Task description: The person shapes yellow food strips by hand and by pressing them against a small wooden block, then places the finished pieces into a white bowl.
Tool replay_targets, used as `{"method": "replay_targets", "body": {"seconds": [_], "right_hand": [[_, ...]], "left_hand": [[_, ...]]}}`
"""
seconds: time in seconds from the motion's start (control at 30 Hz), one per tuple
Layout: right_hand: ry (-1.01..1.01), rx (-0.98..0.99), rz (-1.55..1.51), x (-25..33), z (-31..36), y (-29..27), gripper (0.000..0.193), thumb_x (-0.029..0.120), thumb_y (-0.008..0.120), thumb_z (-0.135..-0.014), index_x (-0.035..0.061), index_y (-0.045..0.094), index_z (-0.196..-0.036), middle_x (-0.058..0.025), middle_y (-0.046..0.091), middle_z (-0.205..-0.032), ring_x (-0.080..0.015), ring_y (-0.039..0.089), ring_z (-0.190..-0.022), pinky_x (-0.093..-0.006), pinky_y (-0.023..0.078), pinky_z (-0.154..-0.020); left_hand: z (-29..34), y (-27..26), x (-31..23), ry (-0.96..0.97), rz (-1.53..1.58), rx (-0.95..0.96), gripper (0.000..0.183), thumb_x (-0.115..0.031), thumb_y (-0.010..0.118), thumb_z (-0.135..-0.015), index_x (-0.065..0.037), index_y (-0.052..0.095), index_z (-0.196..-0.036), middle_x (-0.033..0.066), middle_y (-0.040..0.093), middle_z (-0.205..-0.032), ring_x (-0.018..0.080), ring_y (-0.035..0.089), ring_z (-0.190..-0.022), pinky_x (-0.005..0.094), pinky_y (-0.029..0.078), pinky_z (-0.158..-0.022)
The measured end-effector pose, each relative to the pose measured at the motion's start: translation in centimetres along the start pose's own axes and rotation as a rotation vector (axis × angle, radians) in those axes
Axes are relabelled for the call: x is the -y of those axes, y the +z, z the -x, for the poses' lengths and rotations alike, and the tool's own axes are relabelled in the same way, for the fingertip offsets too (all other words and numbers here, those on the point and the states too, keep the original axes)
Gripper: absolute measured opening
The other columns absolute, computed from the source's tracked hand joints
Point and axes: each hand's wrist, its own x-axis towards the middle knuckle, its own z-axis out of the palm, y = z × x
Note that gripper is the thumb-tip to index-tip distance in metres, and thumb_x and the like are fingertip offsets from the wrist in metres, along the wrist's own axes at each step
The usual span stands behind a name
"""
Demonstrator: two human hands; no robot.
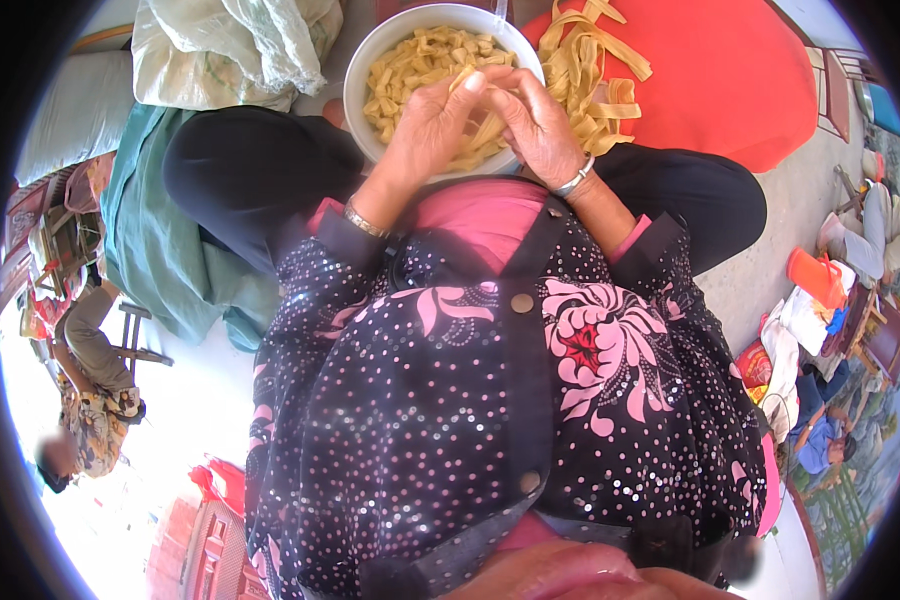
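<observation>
Both my hands meet over a white bowl (354, 85) that stands between my folded legs. It is well filled with small folded tan-yellow pieces (400, 75). My left hand (435, 125) has thumb and fingers pressed together on a yellowish strip (461, 76), of which only a little shows. Against it, my right hand (540, 125) has its fingers bent in a pinch; the strip between the two hands is largely hidden by them. Just right of the bowl, long flat tan-yellow strips (582, 70) lie in a loose heap on a red surface (725, 75).
A whitish woven sack (230, 60) sits left of the bowl, with green cloth (160, 230) below it. One person (95, 410) is at the far left; another in blue (820, 440) is at the far right, near an orange-red container (815, 277) and wooden furniture.
</observation>
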Motion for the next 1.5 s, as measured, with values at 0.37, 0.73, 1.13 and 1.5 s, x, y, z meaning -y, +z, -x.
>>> {"method": "replay_targets", "body": {"seconds": [0.37, 0.73, 1.13, 1.5], "right_hand": [[-0.036, -0.064, -0.058, -0.1, 0.4, 0.0, 0.035, 0.036, 0.056, -0.090, 0.0034, 0.060, -0.076, 0.0007, 0.050, -0.058, -0.0090, 0.045, -0.052, -0.0242, 0.041, -0.052], [0.089, 0.075, 0.228, -0.7, 1.7, -4.8, 0.028, 0.030, 0.064, -0.087, 0.0024, 0.061, -0.083, 0.0026, 0.051, -0.062, -0.0042, 0.043, -0.055, -0.0208, 0.037, -0.051], [0.502, 0.466, 0.122, -0.4, 1.4, -2.8, 0.036, 0.030, 0.056, -0.090, 0.0027, 0.051, -0.113, -0.0048, 0.060, -0.089, -0.0106, 0.058, -0.081, -0.0234, 0.049, -0.050], [0.125, 0.422, 0.128, 3.8, -1.2, 0.0, 0.036, 0.033, 0.050, -0.091, 0.0007, 0.056, -0.076, -0.0072, 0.054, -0.065, -0.0174, 0.053, -0.060, -0.0294, 0.042, -0.059]], "left_hand": [[1.2, -1.3, 0.3, -0.244, 0.909, 0.303, 0.049, -0.041, 0.037, -0.096, 0.003, 0.051, -0.112, 0.0109, 0.057, -0.095, 0.0188, 0.057, -0.077, 0.0380, 0.051, -0.083], [1.0, -4.0, 0.8, -0.097, 1.028, 0.123, 0.043, -0.035, 0.038, -0.098, 0.005, 0.048, -0.110, 0.0078, 0.050, -0.098, 0.0128, 0.048, -0.069, 0.0355, 0.052, -0.077], [1.3, -3.1, 1.2, -0.239, 0.354, -0.205, 0.024, -0.028, 0.061, -0.088, -0.004, 0.062, -0.086, -0.0022, 0.046, -0.055, 0.0028, 0.034, -0.041, 0.0178, 0.033, -0.039], [2.2, -4.3, -0.5, -0.092, 0.696, -0.280, 0.004, -0.010, 0.062, -0.086, -0.008, 0.058, -0.086, -0.0070, 0.040, -0.060, 0.0019, 0.028, -0.046, 0.0183, 0.025, -0.041]]}}
